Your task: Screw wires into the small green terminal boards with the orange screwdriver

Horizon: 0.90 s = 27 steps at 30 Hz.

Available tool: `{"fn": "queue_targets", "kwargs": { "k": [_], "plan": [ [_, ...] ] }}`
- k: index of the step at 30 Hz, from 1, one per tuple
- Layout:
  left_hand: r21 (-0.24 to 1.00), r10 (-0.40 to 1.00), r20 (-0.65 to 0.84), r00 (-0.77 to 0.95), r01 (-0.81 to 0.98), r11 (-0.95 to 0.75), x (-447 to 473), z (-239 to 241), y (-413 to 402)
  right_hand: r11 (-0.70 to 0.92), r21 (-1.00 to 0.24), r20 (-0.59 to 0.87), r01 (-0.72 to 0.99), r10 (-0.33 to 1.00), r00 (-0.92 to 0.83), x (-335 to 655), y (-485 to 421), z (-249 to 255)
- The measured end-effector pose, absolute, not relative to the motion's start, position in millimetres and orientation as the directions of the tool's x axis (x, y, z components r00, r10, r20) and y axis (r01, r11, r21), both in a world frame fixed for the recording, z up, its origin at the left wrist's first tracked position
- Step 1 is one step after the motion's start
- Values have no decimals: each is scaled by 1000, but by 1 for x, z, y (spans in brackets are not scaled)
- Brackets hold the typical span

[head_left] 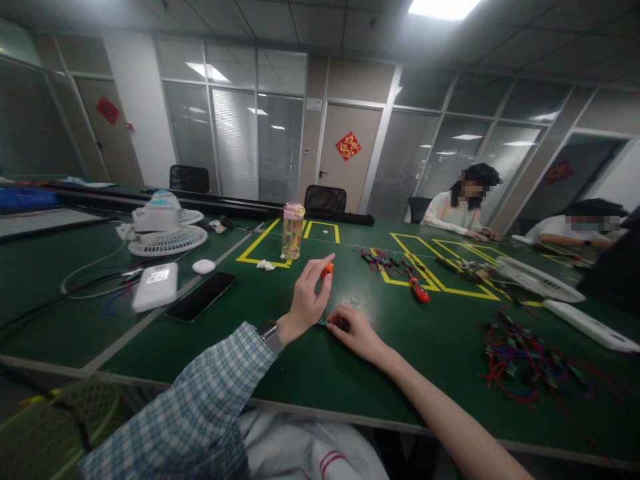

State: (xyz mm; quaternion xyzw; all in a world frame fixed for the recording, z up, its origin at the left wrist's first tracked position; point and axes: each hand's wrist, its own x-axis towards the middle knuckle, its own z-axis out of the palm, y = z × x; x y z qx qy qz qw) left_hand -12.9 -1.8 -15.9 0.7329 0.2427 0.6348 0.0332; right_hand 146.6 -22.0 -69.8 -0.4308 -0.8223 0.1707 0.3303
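My left hand [311, 293] is closed around the orange handle of a screwdriver [327, 269], which stands upright with most of its handle hidden by my fingers. Its thin shaft points down at a small green circuit board [323, 323] on the table. Low over the tabletop, my right hand [354, 329] pinches the board's right edge between thumb and fingers. Whether the screwdriver's tip touches the board is too small to tell.
A pile of wired boards [525, 357] lies at right, with a smaller bunch [383, 260] beside a red-handled screwdriver [419, 291]. A drink bottle [292, 233] stands ahead. To the left are a phone [203, 297], a white power bank [156, 287] and a fan [165, 230]. Two people sit at far right.
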Motion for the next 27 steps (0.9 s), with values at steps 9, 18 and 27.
{"fn": "queue_targets", "kwargs": {
  "k": [9,18,27],
  "plan": [
    [337,393,916,85,374,-864,-14,-15,-3,566,-566,391,600,825,-409,145,-24,-66],
    [365,406,909,93,295,-883,-13,-15,-2,570,-569,397,593,822,-409,146,-24,-68],
    [320,375,925,57,411,-853,-14,-17,0,564,-575,388,592,825,-410,146,-24,-67]
  ]
}}
